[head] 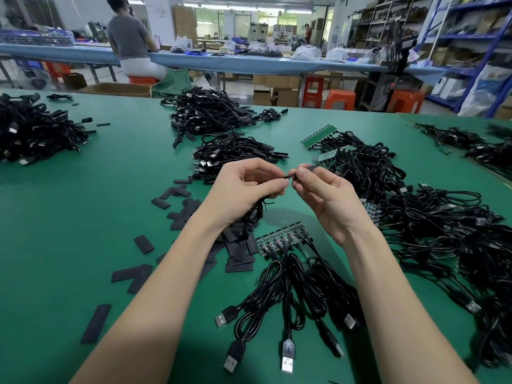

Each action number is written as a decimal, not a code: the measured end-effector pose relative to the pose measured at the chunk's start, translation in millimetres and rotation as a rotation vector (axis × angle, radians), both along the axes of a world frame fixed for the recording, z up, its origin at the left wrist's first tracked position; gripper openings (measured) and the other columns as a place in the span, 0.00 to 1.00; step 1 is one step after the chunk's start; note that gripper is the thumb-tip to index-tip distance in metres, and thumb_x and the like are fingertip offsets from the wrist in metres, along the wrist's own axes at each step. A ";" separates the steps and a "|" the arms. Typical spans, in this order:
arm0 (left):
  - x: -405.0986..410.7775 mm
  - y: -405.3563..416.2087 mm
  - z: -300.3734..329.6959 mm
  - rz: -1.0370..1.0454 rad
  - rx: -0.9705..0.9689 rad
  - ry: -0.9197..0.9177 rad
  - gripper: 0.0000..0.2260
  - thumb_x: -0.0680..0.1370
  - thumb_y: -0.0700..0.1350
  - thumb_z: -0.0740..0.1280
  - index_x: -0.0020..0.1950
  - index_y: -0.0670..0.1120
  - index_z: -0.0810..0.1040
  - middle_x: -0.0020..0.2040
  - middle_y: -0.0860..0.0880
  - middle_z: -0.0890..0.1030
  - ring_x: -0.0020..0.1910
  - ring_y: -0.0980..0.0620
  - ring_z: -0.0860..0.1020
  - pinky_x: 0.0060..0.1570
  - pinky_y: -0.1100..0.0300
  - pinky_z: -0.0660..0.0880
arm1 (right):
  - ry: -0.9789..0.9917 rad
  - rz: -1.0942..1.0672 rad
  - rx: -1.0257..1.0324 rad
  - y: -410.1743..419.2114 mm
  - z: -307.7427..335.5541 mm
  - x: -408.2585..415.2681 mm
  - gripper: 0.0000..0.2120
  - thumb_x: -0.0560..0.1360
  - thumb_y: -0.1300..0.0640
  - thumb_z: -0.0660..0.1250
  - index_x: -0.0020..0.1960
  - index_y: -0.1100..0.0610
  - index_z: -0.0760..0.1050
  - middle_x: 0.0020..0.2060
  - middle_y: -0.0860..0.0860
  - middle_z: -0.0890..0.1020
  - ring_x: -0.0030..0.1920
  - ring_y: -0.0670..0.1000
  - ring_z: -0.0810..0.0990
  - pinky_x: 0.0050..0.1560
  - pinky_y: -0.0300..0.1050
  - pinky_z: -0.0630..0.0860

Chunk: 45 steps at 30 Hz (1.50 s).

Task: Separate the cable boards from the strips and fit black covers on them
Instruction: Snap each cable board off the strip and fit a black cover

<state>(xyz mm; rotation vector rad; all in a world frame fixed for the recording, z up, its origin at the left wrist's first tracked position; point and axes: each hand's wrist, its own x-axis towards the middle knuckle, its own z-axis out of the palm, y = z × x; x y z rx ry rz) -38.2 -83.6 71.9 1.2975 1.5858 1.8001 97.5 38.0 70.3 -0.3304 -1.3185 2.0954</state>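
Observation:
Above the green table, my left hand (245, 187) pinches a small cable board (288, 177) whose black cable (256, 214) hangs down under the palm. My right hand (318, 189) pinches a black cover (311, 168) held against the board's end. Below the hands lies a strip of boards (279, 241) with several USB cables (288, 295) still attached. Loose black covers (238, 252) lie scattered to the left of the strip.
Piles of black cables sit at the far left (33, 131), in the middle (210, 115) and along the right (443, 225). More green board strips (318, 135) lie at the back right. A person sits at a blue bench (249, 62) beyond the table.

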 end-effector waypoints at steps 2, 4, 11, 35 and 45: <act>-0.2 0.2 -1.1 0.011 0.028 0.036 0.04 0.73 0.35 0.76 0.46 0.40 0.85 0.39 0.43 0.86 0.38 0.51 0.85 0.44 0.62 0.80 | 0.011 -0.013 -0.023 -1.3 0.0 -2.8 0.03 0.67 0.60 0.76 0.41 0.56 0.86 0.44 0.54 0.86 0.43 0.45 0.84 0.46 0.33 0.79; -0.9 -0.4 -1.8 0.011 0.047 0.047 0.04 0.72 0.35 0.77 0.44 0.41 0.85 0.38 0.43 0.86 0.38 0.51 0.85 0.43 0.62 0.80 | 0.019 -0.014 -0.036 -2.4 0.2 -4.3 0.04 0.67 0.60 0.76 0.42 0.57 0.86 0.44 0.54 0.87 0.43 0.46 0.85 0.46 0.33 0.79; -1.2 -0.7 -2.3 0.000 0.066 0.086 0.03 0.72 0.37 0.78 0.44 0.40 0.86 0.38 0.43 0.86 0.37 0.50 0.85 0.42 0.64 0.79 | -0.021 0.049 -0.002 -3.7 0.9 -2.1 0.07 0.68 0.59 0.75 0.45 0.59 0.85 0.44 0.54 0.86 0.42 0.46 0.84 0.46 0.33 0.80; 0.1 -2.7 -4.6 -0.072 0.059 0.018 0.03 0.72 0.35 0.76 0.45 0.40 0.86 0.40 0.40 0.86 0.40 0.46 0.86 0.44 0.60 0.81 | -0.094 0.125 0.033 2.7 -3.1 2.5 0.05 0.69 0.57 0.75 0.43 0.58 0.87 0.40 0.52 0.85 0.35 0.44 0.79 0.42 0.32 0.78; -0.6 -3.4 -4.3 -0.056 0.050 0.018 0.03 0.71 0.36 0.78 0.43 0.41 0.86 0.39 0.40 0.86 0.39 0.46 0.86 0.41 0.62 0.81 | -0.106 0.135 0.031 0.6 -2.8 2.3 0.04 0.70 0.60 0.74 0.44 0.60 0.85 0.39 0.52 0.84 0.34 0.44 0.80 0.40 0.32 0.79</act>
